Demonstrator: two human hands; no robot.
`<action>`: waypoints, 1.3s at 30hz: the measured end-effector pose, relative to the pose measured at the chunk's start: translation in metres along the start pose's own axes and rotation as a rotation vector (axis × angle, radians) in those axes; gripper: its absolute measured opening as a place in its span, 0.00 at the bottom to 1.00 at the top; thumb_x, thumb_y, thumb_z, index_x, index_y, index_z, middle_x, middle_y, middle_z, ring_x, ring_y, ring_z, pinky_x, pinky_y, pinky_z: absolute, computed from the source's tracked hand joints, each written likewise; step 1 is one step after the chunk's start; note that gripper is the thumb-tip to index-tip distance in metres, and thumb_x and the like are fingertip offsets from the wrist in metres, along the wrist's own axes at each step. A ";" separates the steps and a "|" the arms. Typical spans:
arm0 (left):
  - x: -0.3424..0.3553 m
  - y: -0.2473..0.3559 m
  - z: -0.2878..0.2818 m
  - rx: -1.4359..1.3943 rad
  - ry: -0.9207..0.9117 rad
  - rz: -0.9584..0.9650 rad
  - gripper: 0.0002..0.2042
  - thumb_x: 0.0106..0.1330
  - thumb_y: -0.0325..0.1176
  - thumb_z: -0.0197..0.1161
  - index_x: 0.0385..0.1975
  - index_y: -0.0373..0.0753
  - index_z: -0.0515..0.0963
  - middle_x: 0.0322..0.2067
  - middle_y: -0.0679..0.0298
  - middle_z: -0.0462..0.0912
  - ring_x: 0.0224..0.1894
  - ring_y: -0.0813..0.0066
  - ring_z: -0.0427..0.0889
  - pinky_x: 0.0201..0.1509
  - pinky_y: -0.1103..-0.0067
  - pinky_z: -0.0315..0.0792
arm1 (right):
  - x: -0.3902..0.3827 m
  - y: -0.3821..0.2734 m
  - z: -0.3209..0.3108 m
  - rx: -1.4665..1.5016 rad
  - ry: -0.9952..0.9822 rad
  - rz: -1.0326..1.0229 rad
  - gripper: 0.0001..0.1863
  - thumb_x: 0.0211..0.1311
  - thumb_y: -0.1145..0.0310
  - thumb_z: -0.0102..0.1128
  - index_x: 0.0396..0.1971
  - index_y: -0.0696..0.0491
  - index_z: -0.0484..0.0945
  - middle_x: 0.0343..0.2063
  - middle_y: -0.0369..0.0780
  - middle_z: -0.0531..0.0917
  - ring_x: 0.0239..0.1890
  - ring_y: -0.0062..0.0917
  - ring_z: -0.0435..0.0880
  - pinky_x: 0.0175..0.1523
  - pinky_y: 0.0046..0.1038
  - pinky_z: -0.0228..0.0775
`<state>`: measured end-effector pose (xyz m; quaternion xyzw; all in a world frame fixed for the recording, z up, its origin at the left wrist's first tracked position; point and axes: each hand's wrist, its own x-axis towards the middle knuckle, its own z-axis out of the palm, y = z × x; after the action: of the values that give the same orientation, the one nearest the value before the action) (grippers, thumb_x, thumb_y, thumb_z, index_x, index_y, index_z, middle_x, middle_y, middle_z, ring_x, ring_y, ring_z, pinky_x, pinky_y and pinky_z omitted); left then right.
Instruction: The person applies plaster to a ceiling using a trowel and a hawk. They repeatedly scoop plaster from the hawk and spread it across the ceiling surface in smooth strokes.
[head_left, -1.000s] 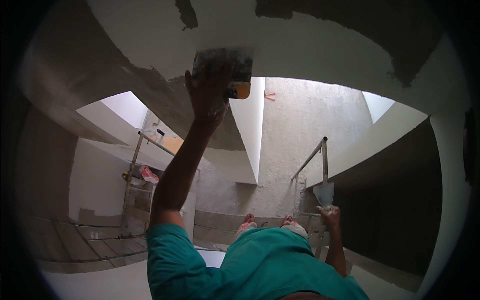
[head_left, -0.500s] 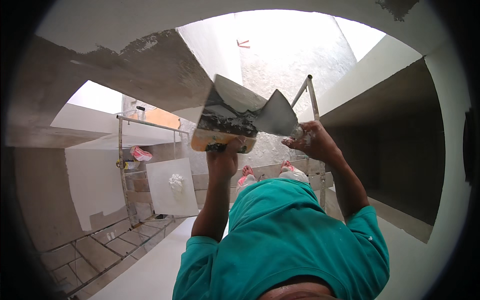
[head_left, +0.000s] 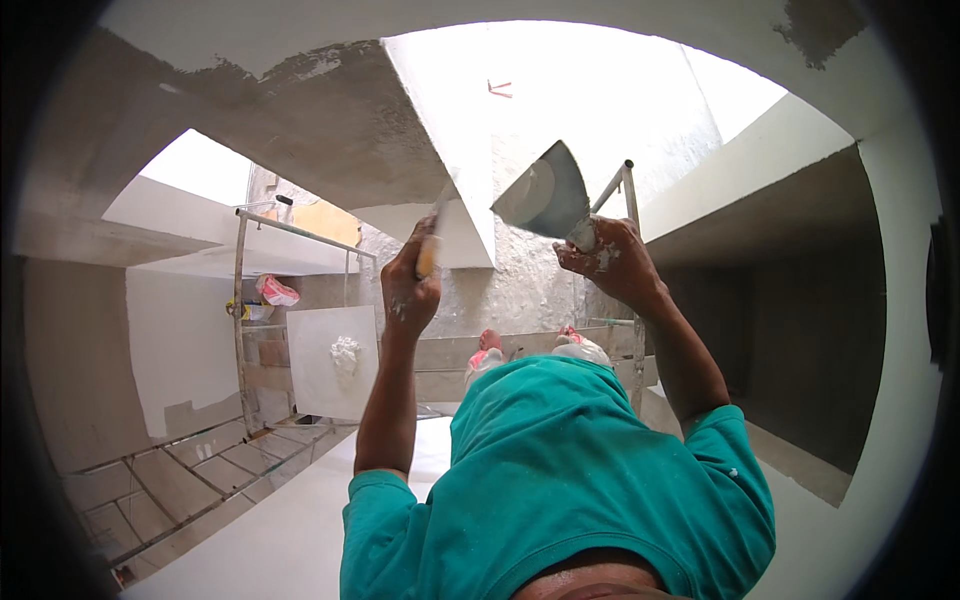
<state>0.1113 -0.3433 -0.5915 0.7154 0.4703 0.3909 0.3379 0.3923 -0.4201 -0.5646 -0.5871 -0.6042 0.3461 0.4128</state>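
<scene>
I hold a wide plastering blade (head_left: pixel 427 258) with an orange handle in my left hand (head_left: pixel 411 275), turned nearly edge-on and blurred at its upper end. To its right, my right hand (head_left: pixel 613 262) is closed on the white-smeared handle of a putty knife (head_left: pixel 543 197), whose broad grey blade points up and to the left. White specks mark both hands. Below and left of my left hand, a white board (head_left: pixel 316 375) bears a lump of white paste (head_left: pixel 346 355).
Scaffold rails stand at my left (head_left: pixel 241 310) and right (head_left: pixel 632 200). Planks (head_left: pixel 440 380) lie under my feet. A pink-and-white bag (head_left: pixel 276 289) hangs near the left rail. Partly coated grey ceiling (head_left: pixel 330 120) arches overhead, with bright openings beyond.
My left hand has come down from the ceiling with its blade, now turned edge-on. My right hand has risen with the putty knife beside it, and the two tools have moved apart since meeting.
</scene>
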 end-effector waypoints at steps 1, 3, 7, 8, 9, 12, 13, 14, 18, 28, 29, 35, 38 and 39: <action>-0.009 -0.008 0.001 -0.268 0.063 -0.237 0.19 0.51 0.17 0.56 0.46 0.33 0.77 0.43 0.56 0.82 0.46 0.63 0.82 0.52 0.71 0.77 | 0.006 0.001 0.003 0.041 0.023 -0.033 0.09 0.52 0.73 0.68 0.29 0.60 0.77 0.20 0.43 0.81 0.22 0.27 0.81 0.32 0.30 0.73; -0.021 0.010 0.008 -0.912 0.304 -0.492 0.14 0.52 0.16 0.57 0.41 0.31 0.74 0.35 0.62 0.78 0.37 0.75 0.80 0.45 0.77 0.77 | 0.018 0.000 0.014 -0.022 0.060 -0.155 0.09 0.54 0.75 0.65 0.33 0.60 0.76 0.23 0.44 0.81 0.24 0.31 0.81 0.32 0.31 0.73; -0.043 0.034 0.021 -1.407 0.295 -0.568 0.22 0.55 0.22 0.57 0.52 0.33 0.69 0.42 0.60 0.77 0.46 0.66 0.80 0.55 0.69 0.76 | 0.036 0.020 0.043 -0.079 0.093 -0.236 0.11 0.58 0.75 0.62 0.40 0.60 0.74 0.31 0.48 0.81 0.30 0.37 0.82 0.35 0.33 0.73; -0.045 0.037 0.025 -1.455 0.273 -0.586 0.22 0.55 0.22 0.57 0.53 0.33 0.68 0.42 0.60 0.77 0.46 0.65 0.80 0.55 0.68 0.75 | 0.039 0.025 0.050 -0.086 0.088 -0.220 0.11 0.59 0.75 0.62 0.41 0.60 0.74 0.32 0.48 0.81 0.30 0.37 0.82 0.35 0.33 0.74; -0.047 0.040 0.028 -1.500 0.246 -0.605 0.23 0.55 0.23 0.57 0.54 0.34 0.68 0.43 0.60 0.77 0.47 0.64 0.80 0.55 0.67 0.75 | 0.042 0.033 0.058 0.023 0.056 -0.221 0.16 0.57 0.74 0.65 0.45 0.60 0.74 0.36 0.48 0.81 0.36 0.38 0.82 0.40 0.34 0.75; -0.045 0.048 0.032 -1.606 0.155 -0.609 0.23 0.57 0.24 0.55 0.55 0.34 0.67 0.45 0.57 0.77 0.49 0.62 0.80 0.56 0.65 0.75 | 0.044 0.030 0.065 -0.045 0.046 -0.424 0.21 0.54 0.74 0.66 0.49 0.58 0.73 0.41 0.47 0.80 0.41 0.40 0.82 0.45 0.35 0.75; -0.044 0.050 0.033 -1.636 0.136 -0.610 0.23 0.57 0.24 0.54 0.55 0.34 0.67 0.46 0.57 0.77 0.49 0.61 0.80 0.56 0.65 0.75 | 0.045 0.027 0.065 -0.112 0.008 -0.454 0.26 0.50 0.74 0.68 0.52 0.57 0.72 0.44 0.47 0.79 0.45 0.41 0.80 0.48 0.35 0.75; -0.042 0.052 0.033 -1.665 0.109 -0.611 0.23 0.57 0.25 0.54 0.56 0.33 0.67 0.46 0.56 0.77 0.50 0.61 0.80 0.56 0.64 0.75 | 0.046 0.028 0.064 -0.139 0.013 -0.484 0.26 0.50 0.74 0.68 0.51 0.57 0.72 0.43 0.47 0.79 0.45 0.42 0.80 0.48 0.35 0.75; -0.038 0.059 0.025 -1.674 0.035 -0.543 0.24 0.57 0.25 0.54 0.56 0.33 0.66 0.47 0.55 0.78 0.50 0.60 0.80 0.56 0.64 0.75 | 0.053 0.043 0.059 -0.243 0.064 -0.536 0.22 0.52 0.75 0.65 0.49 0.56 0.73 0.43 0.46 0.79 0.44 0.42 0.80 0.47 0.36 0.75; 0.154 0.179 -0.125 -0.990 0.426 0.225 0.24 0.53 0.19 0.64 0.53 0.34 0.69 0.47 0.60 0.78 0.48 0.70 0.79 0.52 0.74 0.74 | -0.038 0.184 0.045 -0.352 0.309 -0.149 0.09 0.49 0.67 0.67 0.25 0.56 0.79 0.20 0.52 0.79 0.25 0.50 0.80 0.28 0.43 0.72; 0.187 0.214 -0.138 -0.813 0.474 0.388 0.20 0.55 0.24 0.66 0.49 0.34 0.72 0.43 0.63 0.80 0.41 0.70 0.81 0.46 0.74 0.74 | -0.060 0.200 0.043 -0.379 0.353 -0.077 0.11 0.47 0.65 0.68 0.22 0.57 0.79 0.19 0.53 0.78 0.25 0.50 0.80 0.28 0.42 0.72; 0.335 0.365 -0.238 0.590 0.937 1.291 0.29 0.58 0.19 0.51 0.63 0.46 0.69 0.51 0.56 0.80 0.51 0.59 0.81 0.59 0.67 0.70 | -0.146 0.217 0.054 -0.246 0.363 0.296 0.16 0.45 0.58 0.73 0.21 0.56 0.82 0.20 0.45 0.84 0.24 0.36 0.85 0.33 0.35 0.75; 0.384 0.395 -0.249 0.818 0.969 1.209 0.31 0.55 0.24 0.54 0.64 0.45 0.67 0.62 0.53 0.72 0.62 0.53 0.70 0.67 0.47 0.54 | -0.169 0.213 0.055 -0.273 0.382 0.461 0.17 0.45 0.57 0.74 0.23 0.57 0.81 0.20 0.45 0.84 0.25 0.32 0.85 0.34 0.34 0.75; 0.389 0.396 -0.246 0.808 0.972 1.239 0.31 0.55 0.24 0.54 0.64 0.45 0.67 0.62 0.54 0.72 0.62 0.53 0.70 0.66 0.47 0.55 | -0.174 0.219 0.056 -0.272 0.413 0.482 0.18 0.45 0.57 0.74 0.22 0.57 0.81 0.19 0.44 0.84 0.24 0.32 0.85 0.33 0.35 0.75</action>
<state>0.1555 -0.0813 -0.0456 0.6610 0.1922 0.5686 -0.4503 0.4296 -0.5737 -0.8021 -0.8202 -0.3925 0.2238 0.3508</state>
